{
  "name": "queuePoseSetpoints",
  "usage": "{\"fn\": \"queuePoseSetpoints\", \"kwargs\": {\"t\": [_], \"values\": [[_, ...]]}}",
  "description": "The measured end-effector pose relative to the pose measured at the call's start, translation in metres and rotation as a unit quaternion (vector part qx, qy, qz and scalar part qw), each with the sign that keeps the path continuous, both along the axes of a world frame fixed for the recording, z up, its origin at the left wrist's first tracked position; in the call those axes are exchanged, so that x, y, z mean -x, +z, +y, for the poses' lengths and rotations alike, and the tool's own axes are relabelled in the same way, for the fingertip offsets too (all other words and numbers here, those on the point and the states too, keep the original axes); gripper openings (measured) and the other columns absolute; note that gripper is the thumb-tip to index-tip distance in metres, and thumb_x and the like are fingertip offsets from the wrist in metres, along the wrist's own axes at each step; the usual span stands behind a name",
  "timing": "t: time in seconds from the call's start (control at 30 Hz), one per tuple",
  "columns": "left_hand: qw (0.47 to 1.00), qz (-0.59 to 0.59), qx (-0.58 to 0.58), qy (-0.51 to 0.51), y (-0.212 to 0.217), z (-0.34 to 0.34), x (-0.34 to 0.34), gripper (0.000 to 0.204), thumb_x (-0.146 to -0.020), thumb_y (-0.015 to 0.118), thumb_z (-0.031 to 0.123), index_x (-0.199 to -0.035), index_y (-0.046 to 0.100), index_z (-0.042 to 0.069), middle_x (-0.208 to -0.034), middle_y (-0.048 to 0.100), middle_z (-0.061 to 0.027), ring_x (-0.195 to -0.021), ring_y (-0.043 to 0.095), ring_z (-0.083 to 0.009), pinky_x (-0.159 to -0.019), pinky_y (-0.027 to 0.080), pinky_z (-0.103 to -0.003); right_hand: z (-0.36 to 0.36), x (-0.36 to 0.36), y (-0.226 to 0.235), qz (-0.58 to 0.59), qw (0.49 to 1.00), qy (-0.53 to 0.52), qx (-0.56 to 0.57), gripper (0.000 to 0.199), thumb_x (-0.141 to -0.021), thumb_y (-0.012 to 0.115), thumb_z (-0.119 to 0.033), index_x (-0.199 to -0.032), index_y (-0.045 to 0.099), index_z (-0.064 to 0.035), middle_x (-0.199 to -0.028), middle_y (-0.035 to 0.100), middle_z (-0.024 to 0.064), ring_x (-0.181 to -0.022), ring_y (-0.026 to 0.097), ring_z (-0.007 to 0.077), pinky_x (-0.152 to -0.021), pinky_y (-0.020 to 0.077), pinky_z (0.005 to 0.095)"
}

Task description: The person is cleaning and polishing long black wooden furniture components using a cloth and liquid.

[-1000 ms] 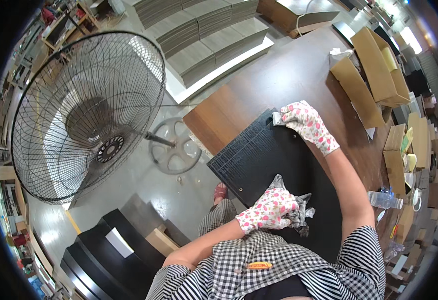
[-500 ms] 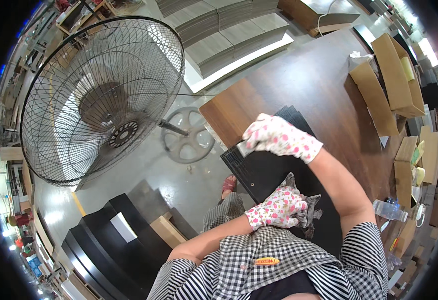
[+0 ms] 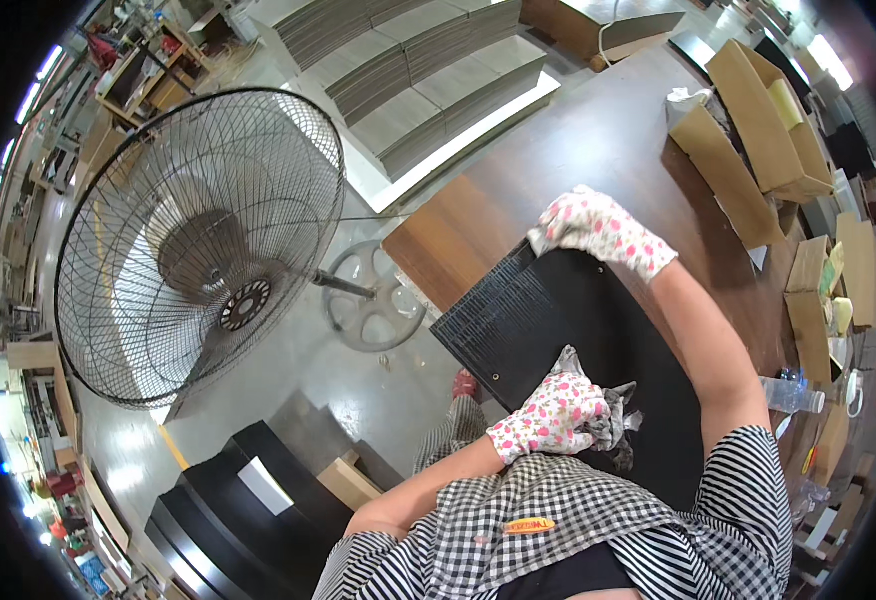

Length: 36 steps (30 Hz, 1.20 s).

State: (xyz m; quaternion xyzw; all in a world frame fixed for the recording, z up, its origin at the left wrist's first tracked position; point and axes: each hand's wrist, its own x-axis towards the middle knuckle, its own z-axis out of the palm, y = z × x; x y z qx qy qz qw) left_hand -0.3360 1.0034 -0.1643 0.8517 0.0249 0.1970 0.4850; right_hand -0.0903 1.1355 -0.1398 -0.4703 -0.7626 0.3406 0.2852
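A black panel [image 3: 598, 340] with a slotted, vent-like band [image 3: 488, 305] along its far left end lies on the brown wooden table [image 3: 498, 215] in front of me. My left hand [image 3: 558, 408], in a white glove with a pink floral print, is closed on a crumpled grey rag [image 3: 614, 425] at the panel's near side. My right hand [image 3: 598, 230], gloved alike, is at the panel's far corner, beside the end of the slotted band. Its fingers are curled downward, and whatever they hold is hidden under the glove.
A large black-caged fan [image 3: 203, 250] stands to the left. Stacked grey boards [image 3: 408, 80] sit beyond the table. On the right are open cardboard boxes [image 3: 723, 165] and a clear plastic bottle [image 3: 790, 395]. Black stepped pieces [image 3: 228, 510] lie at lower left.
My right hand has moved right and away along the slotted band to the far corner; the pale flat piece that showed at its fingers is hidden now. My left hand stays on the rag.
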Motion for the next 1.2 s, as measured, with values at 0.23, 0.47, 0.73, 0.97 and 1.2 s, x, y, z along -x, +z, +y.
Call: {"fn": "queuePoseSetpoints", "kwargs": {"t": [0.23, 0.47, 0.73, 0.97, 1.2], "values": [[0.999, 0.020, -0.021, -0.019, 0.005, 0.005, 0.001, 0.035, -0.059, 0.076, 0.022, -0.092, 0.067, 0.011, -0.081, 0.061, -0.0061, -0.081, 0.060, -0.0285, -0.074, 0.045, -0.043, -0.015, -0.014, 0.025, -0.096, 0.984, -0.098, -0.117, 0.005, -0.078, 0.069, -0.003, -0.081, 0.066, -0.0071, -0.085, 0.065, 0.0067, -0.087, 0.062, 0.0241, -0.080, 0.0498, 0.0322], [0.990, -0.004, -0.085, 0.109, -0.003, 0.009, 0.010, 0.046, -0.061, 0.078, 0.019, -0.104, 0.063, 0.010, -0.100, 0.065, -0.0096, -0.096, 0.061, -0.0310, -0.084, 0.047, -0.043, -0.081, 0.019, 0.024, 0.200, 0.921, -0.333, -0.044, 0.013, -0.080, 0.069, 0.000, -0.092, 0.066, -0.0041, -0.104, 0.066, 0.0074, -0.096, 0.062, 0.0155, -0.082, 0.0502, 0.0288], [0.892, 0.140, -0.273, 0.333, 0.007, 0.068, 0.043, 0.025, -0.069, 0.071, 0.008, -0.092, 0.064, 0.009, -0.093, 0.061, -0.0139, -0.089, 0.058, -0.0331, -0.080, 0.046, -0.043, -0.208, 0.045, -0.045, 0.328, 0.821, -0.448, -0.131, 0.020, -0.079, 0.070, 0.004, -0.096, 0.065, -0.0036, -0.112, 0.064, 0.0109, -0.102, 0.062, 0.0193, -0.086, 0.0514, 0.0319], [0.840, 0.179, -0.280, 0.429, 0.031, 0.108, 0.018, 0.017, -0.077, 0.067, 0.008, -0.094, 0.064, 0.006, -0.093, 0.062, -0.0149, -0.092, 0.060, -0.0331, -0.082, 0.048, -0.042, -0.208, 0.055, -0.038, 0.345, 0.799, -0.461, -0.171, 0.024, -0.074, 0.074, 0.003, -0.097, 0.068, -0.0034, -0.110, 0.066, 0.0097, -0.099, 0.064, 0.0189, -0.084, 0.0527, 0.0307], [0.866, 0.169, -0.201, 0.426, 0.037, 0.111, 0.015, 0.014, -0.080, 0.064, 0.007, -0.094, 0.065, 0.006, -0.093, 0.066, -0.0145, -0.089, 0.064, -0.0318, -0.082, 0.049, -0.040, -0.203, 0.057, -0.033, 0.303, 0.809, -0.478, -0.158, 0.020, -0.076, 0.075, 0.000, -0.095, 0.069, -0.0047, -0.108, 0.066, 0.0089, -0.097, 0.065, 0.0184, -0.081, 0.0541, 0.0308]]}}
